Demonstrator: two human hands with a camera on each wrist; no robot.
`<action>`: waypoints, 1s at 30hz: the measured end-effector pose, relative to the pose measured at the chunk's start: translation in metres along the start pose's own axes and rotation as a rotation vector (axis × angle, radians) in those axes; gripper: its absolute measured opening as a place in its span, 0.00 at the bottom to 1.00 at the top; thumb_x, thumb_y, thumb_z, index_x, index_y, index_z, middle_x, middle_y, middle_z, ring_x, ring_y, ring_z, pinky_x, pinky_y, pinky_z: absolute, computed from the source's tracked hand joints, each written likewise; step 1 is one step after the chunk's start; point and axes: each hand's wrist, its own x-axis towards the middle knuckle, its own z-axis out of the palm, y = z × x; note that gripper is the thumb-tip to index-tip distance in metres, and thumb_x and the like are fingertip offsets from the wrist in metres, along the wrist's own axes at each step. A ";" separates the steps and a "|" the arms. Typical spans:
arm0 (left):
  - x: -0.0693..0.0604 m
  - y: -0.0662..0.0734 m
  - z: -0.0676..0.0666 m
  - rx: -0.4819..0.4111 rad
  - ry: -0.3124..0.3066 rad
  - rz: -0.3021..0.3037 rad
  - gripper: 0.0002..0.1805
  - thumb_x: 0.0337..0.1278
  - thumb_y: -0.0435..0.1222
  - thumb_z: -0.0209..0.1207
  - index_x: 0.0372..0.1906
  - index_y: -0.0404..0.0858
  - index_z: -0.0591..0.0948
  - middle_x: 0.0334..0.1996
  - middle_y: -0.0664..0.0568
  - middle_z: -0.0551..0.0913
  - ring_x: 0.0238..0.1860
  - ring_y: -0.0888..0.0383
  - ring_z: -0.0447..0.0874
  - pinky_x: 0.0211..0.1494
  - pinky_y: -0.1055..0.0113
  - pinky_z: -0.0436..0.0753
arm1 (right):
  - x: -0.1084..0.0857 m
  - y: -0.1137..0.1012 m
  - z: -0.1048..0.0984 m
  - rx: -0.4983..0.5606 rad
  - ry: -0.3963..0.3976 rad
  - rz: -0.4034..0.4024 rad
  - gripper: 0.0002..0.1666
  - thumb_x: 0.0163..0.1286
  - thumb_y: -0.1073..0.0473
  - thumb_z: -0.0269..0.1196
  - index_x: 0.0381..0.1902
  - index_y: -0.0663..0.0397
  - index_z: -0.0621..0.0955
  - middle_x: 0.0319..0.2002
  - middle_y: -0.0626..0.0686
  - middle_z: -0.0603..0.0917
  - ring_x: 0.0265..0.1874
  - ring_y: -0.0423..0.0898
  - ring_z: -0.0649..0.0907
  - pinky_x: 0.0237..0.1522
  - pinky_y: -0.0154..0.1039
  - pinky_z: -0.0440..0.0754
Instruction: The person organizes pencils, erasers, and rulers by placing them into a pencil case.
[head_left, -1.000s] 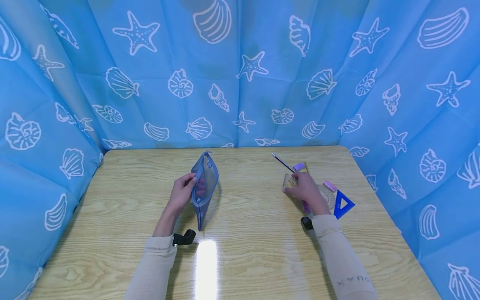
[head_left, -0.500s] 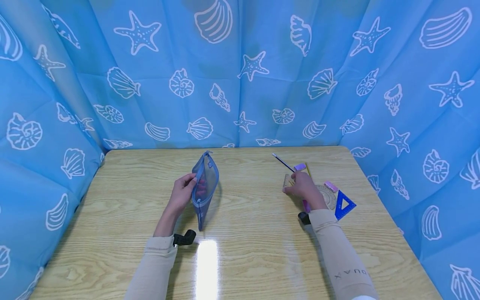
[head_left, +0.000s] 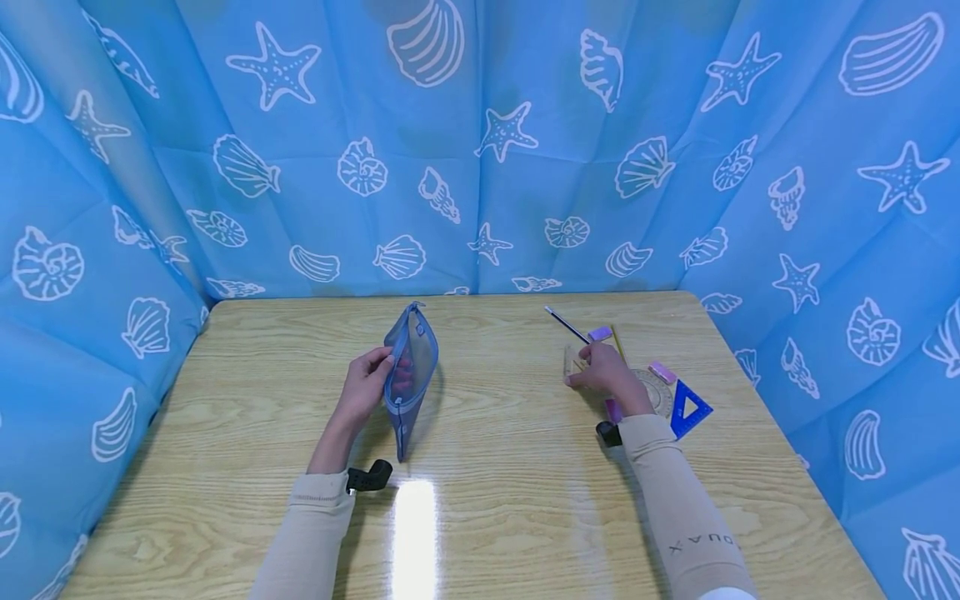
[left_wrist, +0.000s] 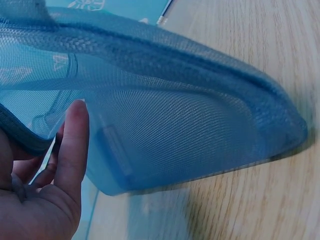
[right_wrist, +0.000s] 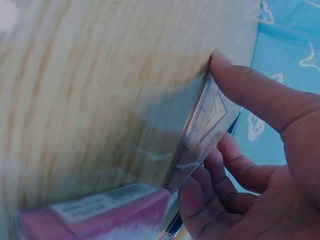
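My left hand (head_left: 364, 385) grips the near side of a blue mesh zip pouch (head_left: 422, 367), which stands with its mouth spread. Through the mesh some fingers show pinkish, and in the left wrist view the pouch (left_wrist: 185, 135) fills much of the picture. On the right, my right hand (head_left: 604, 372) pinches a clear set square (right_wrist: 212, 117) with ruled markings, thumb at one corner and fingers at the opposite edge. It is tilted up from the table. A pink-and-white boxed eraser (right_wrist: 100, 212) lies close to it.
Round my right hand lie a dark pencil (head_left: 566, 324), a purple eraser (head_left: 600, 333), a yellow pencil (head_left: 617, 340), a pink eraser (head_left: 662, 372), a clear protractor (head_left: 657, 393) and a blue set square (head_left: 690, 410). A blue curtain (head_left: 480, 208) borders the wooden table (head_left: 495, 500).
The clear set square has tipped up in my right hand and looks narrower. My right forearm has shifted slightly left. The left hand and pouch have stayed put.
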 end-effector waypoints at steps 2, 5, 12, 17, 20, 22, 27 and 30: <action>0.000 0.001 0.000 0.000 0.000 -0.002 0.19 0.82 0.32 0.41 0.63 0.24 0.74 0.55 0.27 0.79 0.43 0.57 0.87 0.50 0.66 0.89 | -0.001 0.000 0.000 0.020 0.001 0.002 0.39 0.62 0.57 0.74 0.62 0.75 0.70 0.58 0.72 0.76 0.59 0.65 0.76 0.64 0.57 0.76; -0.001 0.001 0.000 0.003 0.000 -0.004 0.19 0.82 0.33 0.41 0.63 0.24 0.74 0.55 0.27 0.79 0.44 0.56 0.87 0.51 0.65 0.89 | -0.002 0.000 0.000 0.046 0.011 -0.003 0.39 0.61 0.58 0.74 0.61 0.74 0.70 0.55 0.70 0.77 0.55 0.63 0.77 0.61 0.56 0.77; -0.002 -0.001 0.000 -0.024 0.000 0.054 0.17 0.81 0.31 0.43 0.59 0.23 0.76 0.47 0.35 0.83 0.40 0.58 0.87 0.47 0.65 0.90 | -0.005 0.000 -0.001 0.042 0.035 -0.027 0.37 0.59 0.58 0.76 0.58 0.73 0.73 0.48 0.65 0.77 0.48 0.58 0.76 0.56 0.54 0.78; -0.002 -0.002 0.000 -0.021 -0.004 0.061 0.18 0.81 0.31 0.43 0.59 0.24 0.76 0.46 0.37 0.84 0.40 0.59 0.87 0.46 0.65 0.90 | -0.002 0.005 -0.001 0.035 0.067 -0.064 0.29 0.56 0.59 0.77 0.48 0.70 0.78 0.38 0.58 0.76 0.41 0.54 0.76 0.48 0.47 0.78; -0.002 -0.001 0.000 0.005 -0.008 0.026 0.19 0.82 0.32 0.41 0.62 0.25 0.75 0.51 0.32 0.82 0.42 0.59 0.87 0.49 0.65 0.89 | -0.001 0.008 -0.002 0.061 0.069 -0.076 0.24 0.57 0.61 0.76 0.45 0.69 0.78 0.34 0.55 0.76 0.38 0.51 0.75 0.43 0.43 0.77; -0.002 0.000 0.001 0.010 -0.007 0.008 0.19 0.82 0.32 0.41 0.63 0.25 0.75 0.54 0.28 0.80 0.43 0.57 0.87 0.50 0.64 0.89 | -0.001 0.009 -0.003 0.088 0.068 -0.079 0.20 0.59 0.63 0.72 0.46 0.70 0.79 0.35 0.56 0.78 0.39 0.51 0.77 0.44 0.43 0.79; -0.002 0.000 0.001 0.006 -0.006 -0.003 0.20 0.82 0.32 0.41 0.64 0.24 0.74 0.56 0.26 0.78 0.45 0.54 0.87 0.50 0.65 0.89 | -0.002 0.012 -0.004 0.128 0.055 -0.085 0.14 0.67 0.66 0.63 0.47 0.72 0.79 0.39 0.62 0.82 0.42 0.55 0.81 0.46 0.45 0.82; -0.002 0.000 0.001 0.010 -0.005 -0.004 0.20 0.82 0.32 0.41 0.64 0.24 0.74 0.56 0.27 0.79 0.44 0.55 0.87 0.49 0.67 0.89 | -0.002 0.014 -0.003 0.122 0.060 -0.080 0.12 0.71 0.66 0.61 0.46 0.72 0.80 0.37 0.60 0.82 0.40 0.53 0.81 0.43 0.41 0.81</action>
